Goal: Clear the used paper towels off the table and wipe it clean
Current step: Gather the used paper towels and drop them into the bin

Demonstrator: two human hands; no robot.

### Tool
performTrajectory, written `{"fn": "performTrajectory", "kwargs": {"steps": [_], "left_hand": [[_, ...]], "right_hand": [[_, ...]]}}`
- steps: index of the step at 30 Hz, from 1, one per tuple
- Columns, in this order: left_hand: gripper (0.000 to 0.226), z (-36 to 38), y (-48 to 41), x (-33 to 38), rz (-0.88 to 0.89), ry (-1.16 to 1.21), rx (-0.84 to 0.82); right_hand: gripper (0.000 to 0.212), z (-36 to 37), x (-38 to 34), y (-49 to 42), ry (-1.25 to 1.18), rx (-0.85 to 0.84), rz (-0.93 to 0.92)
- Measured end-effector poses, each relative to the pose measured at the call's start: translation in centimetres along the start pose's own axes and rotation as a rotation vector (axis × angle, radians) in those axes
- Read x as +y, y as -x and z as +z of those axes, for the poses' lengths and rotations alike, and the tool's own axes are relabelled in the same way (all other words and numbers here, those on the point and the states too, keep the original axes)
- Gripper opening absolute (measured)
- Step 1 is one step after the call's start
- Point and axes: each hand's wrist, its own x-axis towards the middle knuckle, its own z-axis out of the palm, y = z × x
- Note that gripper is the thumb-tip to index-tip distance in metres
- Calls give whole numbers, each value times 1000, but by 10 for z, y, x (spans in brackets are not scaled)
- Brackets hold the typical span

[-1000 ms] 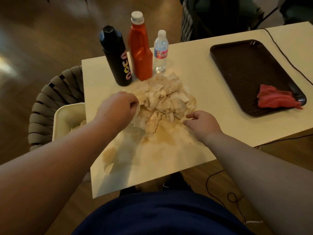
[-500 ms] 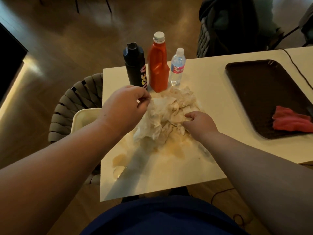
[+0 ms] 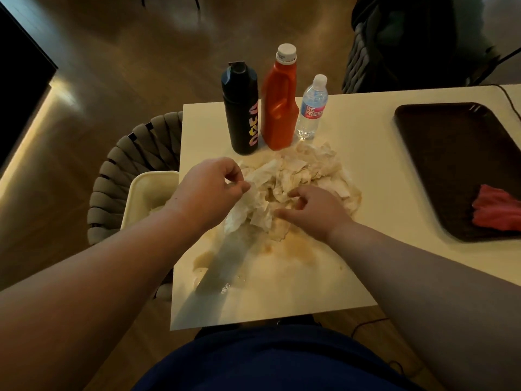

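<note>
Still, the left hand [image 3: 210, 187] pinches one sheet lifted off the paper towels [image 3: 304, 170] heaped on the table [image 3: 352, 131]; the right hand [image 3: 315, 213] has slid nearer, fingers curled into the heap.

We count three bottles: one black bottle [image 3: 241, 114], one orange bottle [image 3: 279, 108] and one clear water bottle [image 3: 311, 108]. We see one table [image 3: 366, 131], one dark tray [image 3: 451, 153] and one red cloth [image 3: 496, 213]. There is one heap of paper towels [image 3: 296, 173], its sheets too crumpled for us to count. We find one pale bin [image 3: 146, 187] and one woven chair [image 3: 135, 153]. Two hands show: one left hand [image 3: 208, 187], one right hand [image 3: 313, 213].
</note>
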Motion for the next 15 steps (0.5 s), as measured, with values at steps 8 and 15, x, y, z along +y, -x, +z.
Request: {"fn": "performTrajectory", "kwargs": {"steps": [8, 15], "left_hand": [[11, 5, 5, -6, -29, 120, -24], [18, -2, 7, -21, -56, 94, -16]], "right_hand": [[10, 22, -35, -1, -186, -3, -6], [10, -7, -47, 10, -331, 152, 41]]}}
